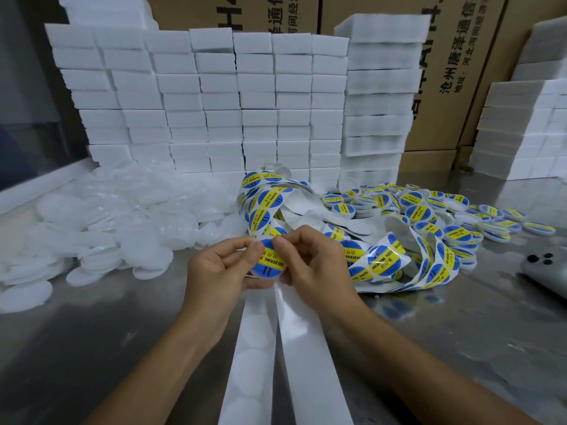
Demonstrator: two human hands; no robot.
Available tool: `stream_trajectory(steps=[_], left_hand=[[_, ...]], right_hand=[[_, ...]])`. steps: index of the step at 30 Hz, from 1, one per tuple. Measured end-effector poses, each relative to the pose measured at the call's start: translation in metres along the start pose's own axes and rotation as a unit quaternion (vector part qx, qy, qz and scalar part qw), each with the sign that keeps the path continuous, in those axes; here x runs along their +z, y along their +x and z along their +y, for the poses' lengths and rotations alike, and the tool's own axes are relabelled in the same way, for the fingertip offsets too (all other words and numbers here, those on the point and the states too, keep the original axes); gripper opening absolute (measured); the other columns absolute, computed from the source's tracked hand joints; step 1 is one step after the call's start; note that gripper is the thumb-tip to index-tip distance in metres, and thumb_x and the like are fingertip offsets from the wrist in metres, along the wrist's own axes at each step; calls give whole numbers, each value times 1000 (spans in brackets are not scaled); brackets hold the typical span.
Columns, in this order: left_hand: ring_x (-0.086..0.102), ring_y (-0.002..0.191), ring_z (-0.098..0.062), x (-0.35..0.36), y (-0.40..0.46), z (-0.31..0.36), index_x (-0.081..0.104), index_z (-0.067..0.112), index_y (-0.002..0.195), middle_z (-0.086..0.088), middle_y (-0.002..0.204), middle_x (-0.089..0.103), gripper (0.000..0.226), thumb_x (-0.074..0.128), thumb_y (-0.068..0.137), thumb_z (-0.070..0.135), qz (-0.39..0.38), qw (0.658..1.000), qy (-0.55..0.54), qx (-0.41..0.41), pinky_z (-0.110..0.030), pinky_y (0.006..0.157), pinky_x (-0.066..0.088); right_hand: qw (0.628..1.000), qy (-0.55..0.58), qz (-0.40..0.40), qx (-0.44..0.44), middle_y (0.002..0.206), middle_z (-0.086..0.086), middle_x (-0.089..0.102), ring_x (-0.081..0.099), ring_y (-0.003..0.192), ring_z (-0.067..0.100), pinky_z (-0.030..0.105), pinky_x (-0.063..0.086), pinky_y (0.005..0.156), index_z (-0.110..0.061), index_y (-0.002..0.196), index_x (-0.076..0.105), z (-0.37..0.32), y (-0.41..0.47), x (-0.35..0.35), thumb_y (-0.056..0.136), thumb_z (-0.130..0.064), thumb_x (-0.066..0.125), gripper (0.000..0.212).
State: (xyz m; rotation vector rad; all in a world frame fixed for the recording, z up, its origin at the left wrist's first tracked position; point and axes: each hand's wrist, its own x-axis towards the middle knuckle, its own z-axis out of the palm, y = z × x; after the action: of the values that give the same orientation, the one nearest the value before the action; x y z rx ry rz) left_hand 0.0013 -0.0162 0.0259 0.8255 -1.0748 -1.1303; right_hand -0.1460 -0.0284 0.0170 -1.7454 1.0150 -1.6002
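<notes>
round blue-and-yellow "SOLDERING PASTE" sticker: centre frame, held between both hands just above the desk, face to camera, text running sideways. The left hand pinches its left edge, thumb and forefinger curled onto it. The right hand pinches its upper right edge the same way. Can't tell if it's on the liner or off it.

Below the hands, two white backing-paper strips run side by side toward the camera; the left one shows blank round outlines.

Just behind and right of the hands lies a loose tangle of sticker tape carrying the same labels, looping up to the back. Farther right is a heap of labelled round lids. To the left, well apart from it, is a pile of plain white translucent round lids.

At the back stands a wall of stacked white foam blocks, with brown cardboard boxes behind it. A grey phone lies at the right edge, lenses up. Everything sits on the shiny steel desk.
</notes>
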Motion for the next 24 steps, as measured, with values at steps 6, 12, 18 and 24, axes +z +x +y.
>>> stream_trajectory(steps=[6, 12, 18, 24], left_hand=[[74, 87, -21, -3, 2, 0, 70, 9, 104, -10, 97, 76, 37, 68, 68, 9, -54, 998, -29, -25, -23, 69, 58], [74, 82, -26, -7, 3, 0, 71, 4, 99, -16, 91, 76, 36, 71, 65, 12, -24, 998, -39, -35, -26, 67, 59], [74, 80, -30, -2, 1, 1, 77, 11, 88, -17, 91, 75, 26, 76, 63, 18, -36, 999, -29, -19, -28, 66, 59], [74, 74, -27, -8, 3, 4, 72, 6, 93, -17, 86, 75, 31, 75, 63, 17, -4, 1000, -14, -12, -25, 63, 58]], right_hand=[[1000, -23, -11, -10, 71, 6, 68, 61, 57, 19, 33, 54, 56, -15, 108, 70, 1, 3, -8, 94, -11, 65, 15], [999, -22, -28, 38, 62, 9, 61, 50, 53, 11, 29, 44, 48, -21, 93, 65, -1, 4, -9, 77, -27, 84, 26], [999, -37, -13, 13, 91, -7, 72, 70, 74, 13, 28, 56, 52, -21, 97, 70, -5, 5, -19, 88, -24, 73, 10], [966, -210, -60, -140, 100, -1, 67, 63, 87, 6, 21, 53, 71, -12, 116, 71, -12, 2, -22, 65, -35, 90, 59]])
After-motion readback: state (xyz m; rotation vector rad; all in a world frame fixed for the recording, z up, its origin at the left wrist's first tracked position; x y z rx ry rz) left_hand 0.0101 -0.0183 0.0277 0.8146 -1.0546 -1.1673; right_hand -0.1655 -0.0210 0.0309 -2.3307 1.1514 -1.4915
